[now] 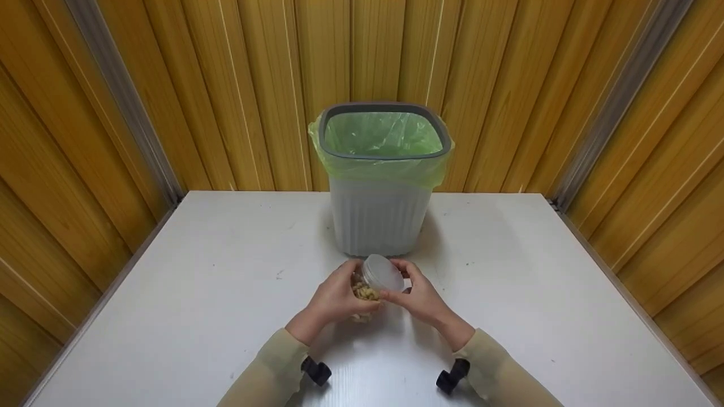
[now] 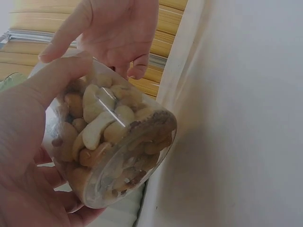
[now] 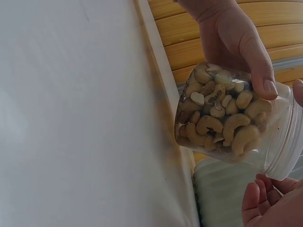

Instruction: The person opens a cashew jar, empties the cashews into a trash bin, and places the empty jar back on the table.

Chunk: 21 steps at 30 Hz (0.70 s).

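A clear plastic jar (image 1: 365, 291) of cashews and other nuts is held by my left hand (image 1: 335, 295), its fingers and thumb wrapped around the side. The nuts (image 2: 104, 118) fill much of the jar in the left wrist view. The translucent lid (image 1: 383, 273) sits on the jar's mouth, which tilts up toward the right. My right hand (image 1: 421, 298) grips the lid's rim, with the thumb on the near side and fingers on the far side. In the right wrist view the lid (image 3: 287, 146) meets the jar; whether its thread is engaged I cannot tell.
A pale grey trash bin (image 1: 380, 217) with a dark rim and a green liner bag (image 1: 384, 133) stands just beyond the hands. It rests on a white table (image 1: 198, 294). Wood-patterned panels (image 1: 249, 85) enclose the back and both sides.
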Motion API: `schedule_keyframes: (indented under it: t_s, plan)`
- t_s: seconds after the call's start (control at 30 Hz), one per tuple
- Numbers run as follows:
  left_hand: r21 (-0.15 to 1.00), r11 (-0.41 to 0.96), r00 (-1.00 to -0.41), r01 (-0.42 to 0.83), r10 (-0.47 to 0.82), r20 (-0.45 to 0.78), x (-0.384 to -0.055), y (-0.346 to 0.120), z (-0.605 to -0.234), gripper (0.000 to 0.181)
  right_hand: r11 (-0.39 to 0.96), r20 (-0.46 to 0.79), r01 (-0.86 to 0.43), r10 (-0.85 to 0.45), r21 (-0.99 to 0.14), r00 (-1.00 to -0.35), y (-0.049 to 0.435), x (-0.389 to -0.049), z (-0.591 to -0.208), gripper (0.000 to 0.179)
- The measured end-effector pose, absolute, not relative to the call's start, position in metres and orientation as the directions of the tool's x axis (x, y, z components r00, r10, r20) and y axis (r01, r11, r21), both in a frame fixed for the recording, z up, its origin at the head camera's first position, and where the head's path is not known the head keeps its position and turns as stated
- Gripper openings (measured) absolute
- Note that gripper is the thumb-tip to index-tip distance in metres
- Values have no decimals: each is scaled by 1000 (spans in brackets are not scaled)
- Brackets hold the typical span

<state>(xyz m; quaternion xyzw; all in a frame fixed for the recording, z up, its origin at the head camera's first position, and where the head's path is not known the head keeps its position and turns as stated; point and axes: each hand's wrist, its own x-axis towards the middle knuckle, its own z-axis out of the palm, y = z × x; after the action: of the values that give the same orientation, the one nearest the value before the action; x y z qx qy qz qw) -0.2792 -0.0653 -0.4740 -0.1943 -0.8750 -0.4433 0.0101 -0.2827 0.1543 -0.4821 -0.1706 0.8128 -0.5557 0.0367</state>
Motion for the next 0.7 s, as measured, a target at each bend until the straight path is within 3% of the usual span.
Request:
schedule_keyframes:
  t_s: [0.7]
  plan:
    - [776,520,-916,357,357,182,-280,-67,-474,84,274,158,-278,-388,-921,-908,158,-284,-484,74]
